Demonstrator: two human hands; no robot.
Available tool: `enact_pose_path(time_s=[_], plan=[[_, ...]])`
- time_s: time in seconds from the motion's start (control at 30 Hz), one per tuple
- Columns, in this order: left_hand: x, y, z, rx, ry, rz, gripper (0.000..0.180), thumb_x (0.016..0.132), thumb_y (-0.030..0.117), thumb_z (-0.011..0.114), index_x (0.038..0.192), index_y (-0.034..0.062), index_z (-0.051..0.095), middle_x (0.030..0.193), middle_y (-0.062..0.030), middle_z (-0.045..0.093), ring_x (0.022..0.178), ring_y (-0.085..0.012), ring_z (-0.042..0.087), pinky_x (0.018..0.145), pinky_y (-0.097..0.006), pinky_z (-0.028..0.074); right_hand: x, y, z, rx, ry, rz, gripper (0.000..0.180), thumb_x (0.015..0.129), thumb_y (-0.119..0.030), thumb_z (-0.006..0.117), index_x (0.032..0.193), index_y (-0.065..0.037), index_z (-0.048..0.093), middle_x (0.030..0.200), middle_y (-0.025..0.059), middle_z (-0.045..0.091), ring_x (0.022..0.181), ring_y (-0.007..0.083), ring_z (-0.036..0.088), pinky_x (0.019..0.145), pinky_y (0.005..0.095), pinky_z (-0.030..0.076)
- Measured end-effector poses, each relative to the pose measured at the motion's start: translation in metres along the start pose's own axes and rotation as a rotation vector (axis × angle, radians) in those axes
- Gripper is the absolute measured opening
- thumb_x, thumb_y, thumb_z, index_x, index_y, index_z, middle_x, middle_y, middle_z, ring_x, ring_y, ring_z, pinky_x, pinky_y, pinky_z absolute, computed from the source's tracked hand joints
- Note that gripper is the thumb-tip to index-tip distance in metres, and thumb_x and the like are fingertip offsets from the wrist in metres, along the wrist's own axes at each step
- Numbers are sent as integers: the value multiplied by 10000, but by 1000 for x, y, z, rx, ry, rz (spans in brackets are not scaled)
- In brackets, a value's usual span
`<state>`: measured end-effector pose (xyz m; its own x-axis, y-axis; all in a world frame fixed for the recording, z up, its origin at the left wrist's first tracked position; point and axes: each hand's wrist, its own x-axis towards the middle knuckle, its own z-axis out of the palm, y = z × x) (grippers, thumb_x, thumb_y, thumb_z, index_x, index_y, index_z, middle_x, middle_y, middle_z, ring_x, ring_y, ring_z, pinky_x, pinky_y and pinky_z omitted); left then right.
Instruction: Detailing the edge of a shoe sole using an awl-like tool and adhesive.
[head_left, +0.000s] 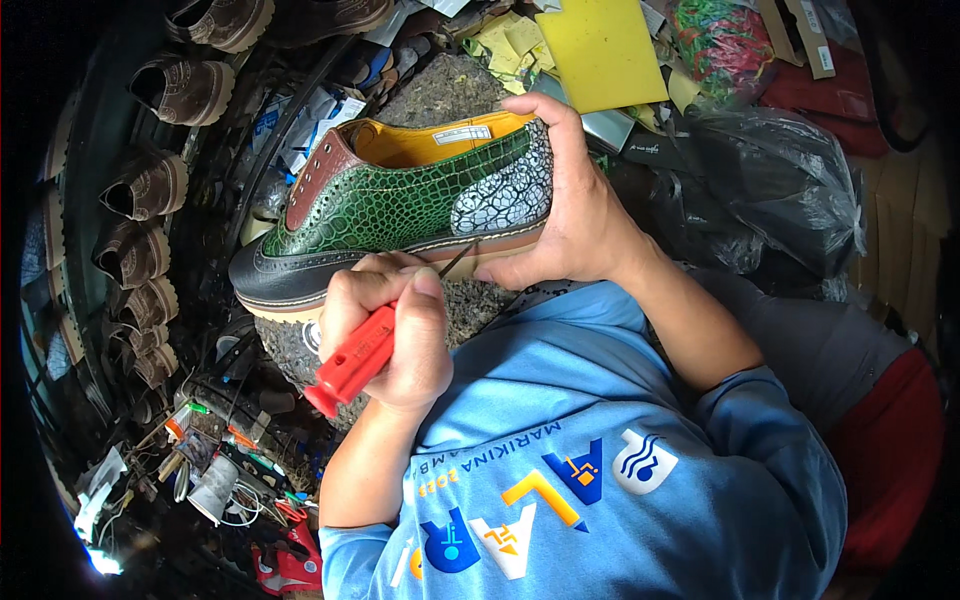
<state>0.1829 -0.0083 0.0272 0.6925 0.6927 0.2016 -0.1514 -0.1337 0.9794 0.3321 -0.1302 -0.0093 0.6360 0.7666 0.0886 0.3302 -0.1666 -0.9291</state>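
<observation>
A brogue shoe [400,205] lies on its side on a rough grey block [440,95]. It has a green scaly upper, a black toe cap, a brown lace panel, a grey-white patterned heel, a yellow lining and a tan sole. My right hand [570,225] grips its heel, fingers over the top edge and thumb along the sole. My left hand [390,325] is closed on a red-handled tool [352,362]. The tool's thin metal tip [458,260] touches the sole edge near the heel.
Several brown shoes [150,185] stand in a row along the left. A yellow foam sheet [600,50] and paper scraps lie behind the block. Black plastic bags [780,185] sit at the right. Small tools and a paper cup [213,488] clutter the lower left.
</observation>
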Motion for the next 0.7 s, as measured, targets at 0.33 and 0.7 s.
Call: enact_pose_path(time_s=[0.33, 0.7], plan=[[4, 20, -37, -138, 250, 58, 113, 847, 93, 547, 758, 69, 482, 566, -31, 401, 539, -134, 363, 546, -322, 365, -7, 9, 5, -28, 34, -197, 1188, 450, -306, 948, 1379, -12, 268, 1227, 173, 452, 1136, 281, 503, 1012, 385, 402], [-53, 10, -169, 63, 850, -61, 104, 834, 93, 575, 766, 42, 514, 621, -35, 475, 485, -101, 388, 628, -313, 501, -3, 2, 27, -123, 75, -405, 1092, 442, -248, 963, 1295, -88, 300, 1128, 214, 509, 1001, 359, 563, 876, 453, 460]])
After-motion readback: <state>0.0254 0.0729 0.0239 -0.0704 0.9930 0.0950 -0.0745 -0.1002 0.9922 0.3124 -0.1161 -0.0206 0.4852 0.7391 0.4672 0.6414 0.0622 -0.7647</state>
